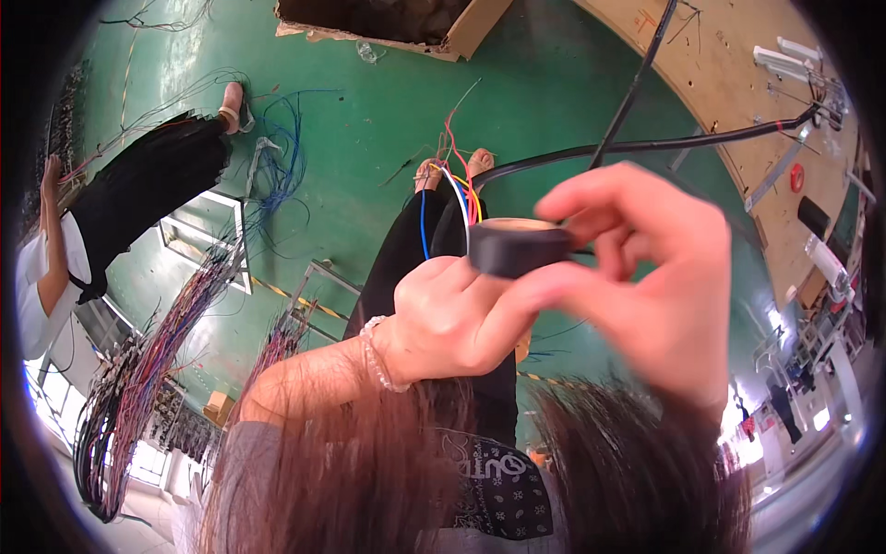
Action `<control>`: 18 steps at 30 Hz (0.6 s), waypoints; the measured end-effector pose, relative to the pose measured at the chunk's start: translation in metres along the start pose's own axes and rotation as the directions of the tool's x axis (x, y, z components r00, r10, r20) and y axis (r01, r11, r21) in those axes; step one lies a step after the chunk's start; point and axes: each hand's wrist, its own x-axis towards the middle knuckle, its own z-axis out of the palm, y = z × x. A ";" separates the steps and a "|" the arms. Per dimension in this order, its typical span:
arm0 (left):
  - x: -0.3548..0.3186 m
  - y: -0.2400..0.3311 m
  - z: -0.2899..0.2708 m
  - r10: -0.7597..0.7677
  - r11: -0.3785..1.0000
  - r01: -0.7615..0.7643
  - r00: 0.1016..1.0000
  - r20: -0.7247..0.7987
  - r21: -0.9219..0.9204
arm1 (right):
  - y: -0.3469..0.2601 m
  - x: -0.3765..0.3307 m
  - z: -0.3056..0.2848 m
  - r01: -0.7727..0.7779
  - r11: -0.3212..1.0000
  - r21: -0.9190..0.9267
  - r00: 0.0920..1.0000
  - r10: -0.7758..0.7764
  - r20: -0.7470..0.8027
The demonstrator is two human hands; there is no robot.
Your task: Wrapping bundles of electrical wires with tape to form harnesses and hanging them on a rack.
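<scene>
A roll of black tape is up in front of me, with a tan inner ring showing at its top. My right hand is curled at its right side, thumb and fingertips closed on the roll; motion smears the fingers a little. Just below and left of the roll, my left hand is closed, a beaded bracelet on its wrist. Blue, white, yellow and red wires run down behind this hand, which seems wrapped round them; its fingertips are hidden. A thick black cable stretches from near these wires to the right.
A wooden board with metal fittings curves along the right. At the far side stands a cardboard box. Another person is at the left, near blue wires on the green floor. Long wire bundles hang at lower left.
</scene>
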 end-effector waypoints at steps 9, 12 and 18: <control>0.008 0.002 -0.015 -0.254 0.939 0.273 0.960 0.114 -0.210 | 0.013 0.003 -0.018 0.418 0.708 -0.569 0.845 -0.533 -0.041; 0.006 -0.005 -0.014 -0.219 0.949 0.246 0.964 0.150 -0.197 | 0.007 -0.017 -0.005 0.089 0.946 -0.311 0.996 -0.079 0.047; 0.007 0.015 -0.012 -0.447 0.848 0.467 0.884 0.136 -0.250 | 0.013 0.008 -0.024 -0.069 0.990 0.122 0.996 0.075 -0.044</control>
